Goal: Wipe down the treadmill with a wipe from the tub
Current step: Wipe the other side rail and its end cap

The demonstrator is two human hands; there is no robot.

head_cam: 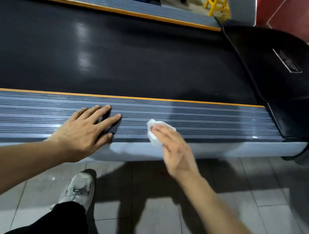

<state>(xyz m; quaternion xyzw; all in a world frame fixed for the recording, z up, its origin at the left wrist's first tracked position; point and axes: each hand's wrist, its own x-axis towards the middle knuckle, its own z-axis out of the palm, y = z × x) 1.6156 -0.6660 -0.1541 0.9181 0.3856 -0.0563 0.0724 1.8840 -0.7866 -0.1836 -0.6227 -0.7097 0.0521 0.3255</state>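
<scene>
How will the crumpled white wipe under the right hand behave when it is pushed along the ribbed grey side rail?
The crumpled white wipe looks thin and floppy, so it will probably bunch further rather than slide flat. It seems very light; the right hand pressing on it likely keeps it moving. The ribbed grey side rail may snag its folds a little.

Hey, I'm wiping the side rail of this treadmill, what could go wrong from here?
The wipe sits only under the right hand's flat fingers near the side rail's outer edge, so it might slide off. The left hand bears on the glossy, possibly damp rail and may slip.
</scene>
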